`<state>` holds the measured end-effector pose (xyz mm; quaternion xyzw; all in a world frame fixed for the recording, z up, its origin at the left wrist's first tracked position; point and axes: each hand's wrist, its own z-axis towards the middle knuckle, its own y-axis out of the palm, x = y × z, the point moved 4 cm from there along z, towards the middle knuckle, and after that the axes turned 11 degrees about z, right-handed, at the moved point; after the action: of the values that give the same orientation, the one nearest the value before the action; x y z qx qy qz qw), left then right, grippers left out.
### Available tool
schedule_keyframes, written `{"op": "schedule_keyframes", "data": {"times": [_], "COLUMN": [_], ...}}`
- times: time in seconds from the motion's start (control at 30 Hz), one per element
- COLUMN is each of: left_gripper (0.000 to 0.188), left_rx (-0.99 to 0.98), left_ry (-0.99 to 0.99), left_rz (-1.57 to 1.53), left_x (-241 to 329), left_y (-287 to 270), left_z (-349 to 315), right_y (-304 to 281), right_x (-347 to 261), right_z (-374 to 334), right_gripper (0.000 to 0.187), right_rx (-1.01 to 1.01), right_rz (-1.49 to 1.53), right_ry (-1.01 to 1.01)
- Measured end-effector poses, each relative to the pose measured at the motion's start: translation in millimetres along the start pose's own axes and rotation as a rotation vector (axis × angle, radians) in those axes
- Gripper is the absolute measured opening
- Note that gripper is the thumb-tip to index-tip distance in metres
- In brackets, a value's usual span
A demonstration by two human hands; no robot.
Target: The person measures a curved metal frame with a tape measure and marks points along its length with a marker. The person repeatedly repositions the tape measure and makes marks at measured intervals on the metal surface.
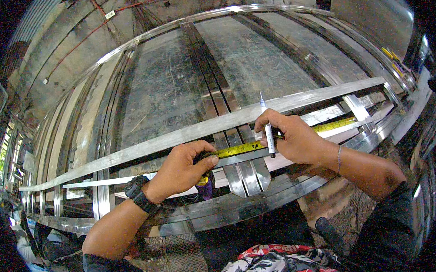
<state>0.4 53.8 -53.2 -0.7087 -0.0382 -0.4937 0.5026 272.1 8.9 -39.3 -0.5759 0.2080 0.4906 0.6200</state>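
Observation:
My left hand is closed, thumb and fingers pinching the yellow tape measure. Part of the tape's case seems to show below that hand, but the palm mostly hides it. The drawn-out blade runs right, passes under my right hand and shows again beyond it. A slim white marker stands nearly upright between my right fingers, its thin end pointing up and its dark end down. The blade lies along a thin metal strip, across short paired metal bars. Just beyond both hands lies a long flat metal bar.
A large metal frame with several crosswise rails spreads under and beyond my hands. Yellow-handled tools sit at its far right. A concrete floor with a red cable lies beyond, and metal mesh shows below the near edge.

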Motion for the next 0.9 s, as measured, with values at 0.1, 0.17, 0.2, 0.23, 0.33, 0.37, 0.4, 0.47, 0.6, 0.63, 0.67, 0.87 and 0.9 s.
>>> {"op": "schedule_keyframes", "data": {"times": [0.1, 0.17, 0.2, 0.23, 0.33, 0.37, 0.4, 0.47, 0.6, 0.63, 0.67, 0.87, 0.9], "left_gripper": [0.018, 0.018, 0.018, 0.018, 0.02, 0.021, 0.021, 0.021, 0.021, 0.021, 0.021, 0.023, 0.023], "left_rx": [-0.068, -0.06, -0.056, -0.015, 0.074, 0.081, 0.087, 0.078, 0.069, 0.08, 0.092, 0.116, 0.124], "left_ry": [-0.114, -0.075, -0.053, -0.009, 0.068, 0.059, 0.053, 0.035, -0.031, -0.034, -0.036, -0.019, 0.0], "left_rz": [0.028, 0.039, 0.046, 0.073, 0.131, 0.133, 0.133, 0.116, 0.074, 0.062, 0.051, 0.046, 0.051], "left_x": [4.5, 1.4, -0.1, -0.4, 0.8, 1.4, 2.0, -2.5, -3.8, -5.4, -9.0, -8.2, -6.5], "left_y": [0.0, 0.4, 0.7, 1.0, 3.2, 3.1, 3.0, 5.0, 5.5, 6.2, 8.4, 8.2, 8.2], "left_z": [-3.6, -3.8, -3.0, -2.8, -2.4, -2.1, -1.9, -0.4, -0.5, -0.6, -0.1, 1.7, 2.0], "right_y": [1.9, 3.4, 2.5, 2.2, 2.9, 3.5, 3.7, 3.9, 3.3, 3.4, 3.7, 2.9, 2.7], "right_x": [1.6, 1.1, -1.3, -2.7, -0.5, 2.3, 4.6, 7.5, 3.7, 2.5, 2.1, -2.0, -1.5], "right_z": [-0.5, -0.4, -0.4, -0.4, 0.0, 0.6, 0.6, 0.5, 0.8, 0.9, 0.8, 0.4, 0.3], "right_gripper": [0.049, 0.049, 0.05, 0.05, 0.051, 0.051, 0.052, 0.052, 0.043, 0.038, 0.038, 0.039, 0.039], "right_rx": [0.0, -0.006, -0.013, -0.02, -0.022, -0.027, -0.031, -0.031, -0.045, -0.056, -0.052, -0.033, -0.032], "right_rz": [0.004, 0.021, 0.023, 0.026, 0.048, 0.034, 0.018, -0.004, -0.05, -0.066, -0.065, -0.054, -0.057], "right_ry": [-0.025, -0.031, -0.022, -0.013, -0.057, -0.045, -0.032, -0.029, 0.029, 0.067, 0.055, 0.001, -0.005]}}
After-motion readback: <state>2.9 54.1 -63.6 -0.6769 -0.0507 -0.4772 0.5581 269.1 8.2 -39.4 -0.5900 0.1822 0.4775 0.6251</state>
